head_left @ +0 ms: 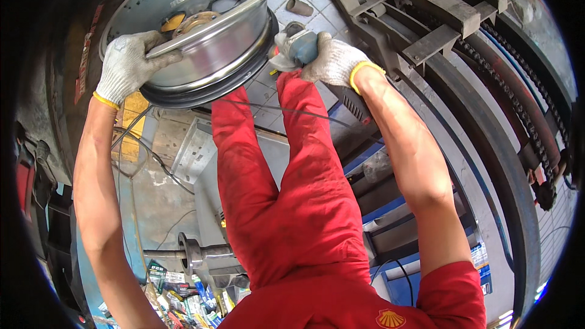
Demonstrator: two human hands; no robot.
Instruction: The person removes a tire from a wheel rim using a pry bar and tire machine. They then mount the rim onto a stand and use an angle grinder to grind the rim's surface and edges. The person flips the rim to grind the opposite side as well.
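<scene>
My left hand (131, 64), in a white knit glove with a yellow cuff, grips the lip of a bare metal wheel rim (213, 55). The rim is tilted, its hollow side toward me, and a yellowish hub part shows inside. In my gloved right hand (338, 61) is an angle grinder (301, 47) with a blue-grey head and a dark vented body that shows below the wrist. Its head is close to the right edge of the rim; whether it touches, I cannot tell. My fingers around the grinder are partly hidden.
A heavy steel frame (436, 55) with chains (509, 88) stands at the right. A short rusty pipe piece (299, 7) lies on the tiled floor. Dark cables (149, 152) hang at the left. Lower left are a flanged shaft (190, 252) and piled small packages (195, 301).
</scene>
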